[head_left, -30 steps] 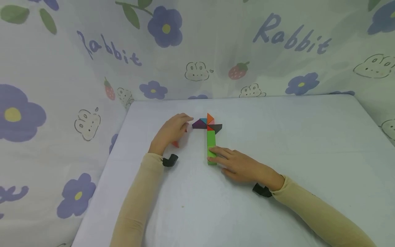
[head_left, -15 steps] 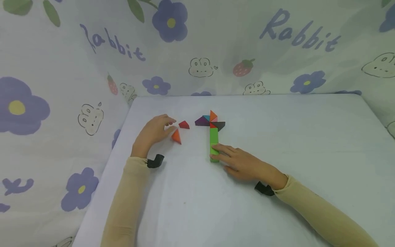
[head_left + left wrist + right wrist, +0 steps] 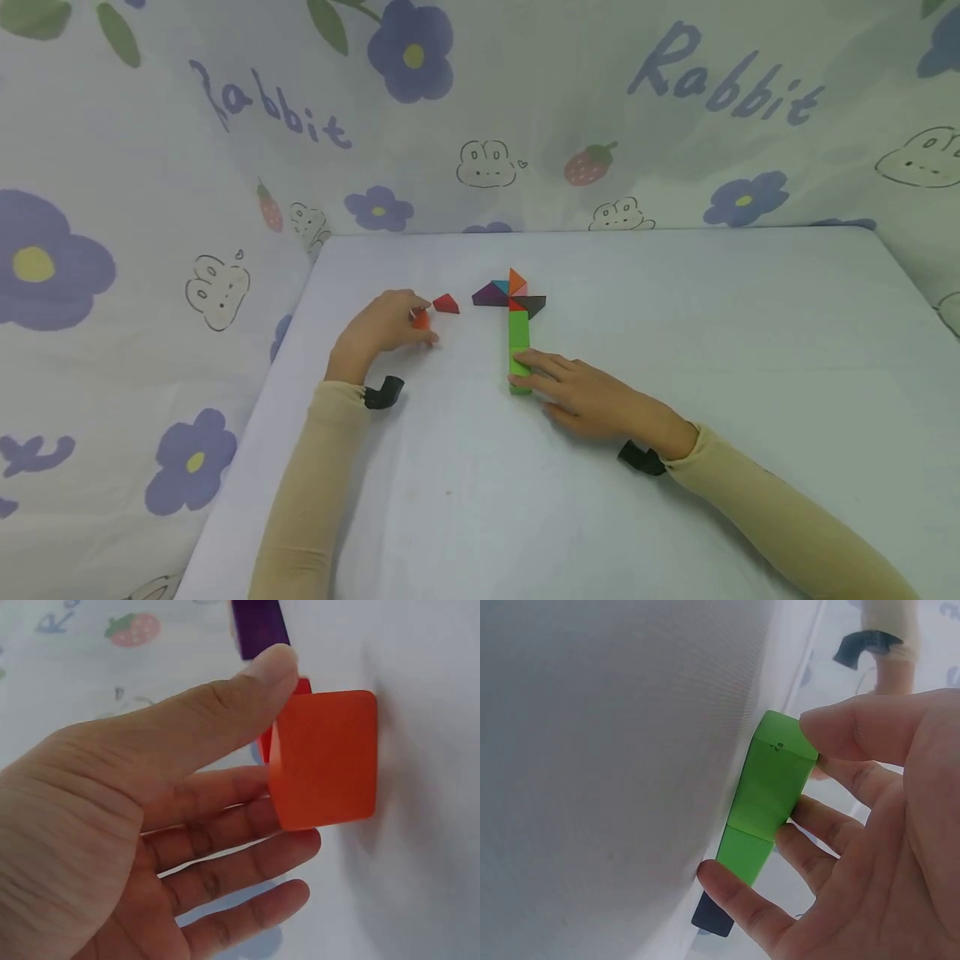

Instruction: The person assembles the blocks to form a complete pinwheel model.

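My left hand [image 3: 381, 321] pinches an orange wedge-shaped block [image 3: 330, 757] between thumb and fingers, low over the white table. Just beyond the fingertips lies a loose red block [image 3: 447, 304]. Right of it is a flat pinwheel-like figure: a purple block [image 3: 490, 294], a blue one [image 3: 501, 286], an orange triangle [image 3: 517, 282], a pink piece, a small red triangle and a dark grey block [image 3: 533, 304]. Two green blocks [image 3: 519, 329] run down from it like a stem. Fairly straight fingertips of my right hand [image 3: 588, 400] rest on the nearer green block [image 3: 769, 780].
The white table [image 3: 675, 333] carries the blocks and ends at a far edge. A cloth with flowers, rabbits and strawberries [image 3: 589, 164] hangs behind and to the left. Black curved pieces [image 3: 385, 392] sit at both wrists.
My left hand drew back leftward from the purple block, leaving the red block on the table, then came down around the orange block. My right hand stays on the green block.
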Demonstrator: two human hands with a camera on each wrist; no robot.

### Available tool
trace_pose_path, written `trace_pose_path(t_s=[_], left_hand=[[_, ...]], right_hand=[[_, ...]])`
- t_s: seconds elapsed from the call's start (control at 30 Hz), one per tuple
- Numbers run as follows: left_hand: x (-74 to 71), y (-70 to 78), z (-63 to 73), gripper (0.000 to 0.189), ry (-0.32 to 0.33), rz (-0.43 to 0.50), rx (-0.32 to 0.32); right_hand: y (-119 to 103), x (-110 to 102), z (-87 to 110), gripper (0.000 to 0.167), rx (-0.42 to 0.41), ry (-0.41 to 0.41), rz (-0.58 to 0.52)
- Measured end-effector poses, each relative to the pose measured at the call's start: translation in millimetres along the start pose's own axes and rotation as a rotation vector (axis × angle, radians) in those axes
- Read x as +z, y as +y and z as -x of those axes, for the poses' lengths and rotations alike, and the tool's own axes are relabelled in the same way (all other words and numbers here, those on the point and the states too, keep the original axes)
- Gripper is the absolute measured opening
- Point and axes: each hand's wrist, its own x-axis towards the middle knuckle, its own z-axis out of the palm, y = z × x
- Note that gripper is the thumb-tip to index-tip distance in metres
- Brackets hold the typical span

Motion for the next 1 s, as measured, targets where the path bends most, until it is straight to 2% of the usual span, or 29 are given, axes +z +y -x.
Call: trace_pose_path(t_s=[0.2,0.3,0.4,0.5,0.6,0.73,0.83,1.0], left_hand=[[-4.8,-22.9,-0.1,0.066,0.017,0.041,-0.05],[-6.0,-27.8,0.5,0.067,0.015,0.06,-0.06],[-7.1,-29.2,0.3,0.066,0.028,0.039,-0.047],[-6.7,-26.2,-1.0,0.062,0.072,-0.002,-0.003],[-2.9,-19.5,-4.9,0.054,0.114,-0.021,0.076],[4.5,-9.0,-10.0,0.045,0.115,-0.026,0.165],[10.6,-4.2,-12.7,0.043,0.114,-0.056,0.186],[17.3,3.5,-15.0,0.043,0.118,-0.091,0.171]], right_hand=[[-2,-3,-0.5,0.056,-0.015,0.031,-0.009],[-3,-4,-0.4,0.056,-0.014,0.031,-0.015],[-4,-5,-0.2,0.055,-0.004,0.017,-0.02],[-4,-6,-0.1,0.055,0.001,0.014,-0.013],[-4,-6,0.3,0.055,-0.001,0.021,-0.002],[-4,-6,0.6,0.055,-0.002,0.019,-0.005],[-4,-5,0.6,0.055,-0.002,0.017,-0.013],[-4,-5,0.6,0.054,-0.011,0.03,-0.018]])
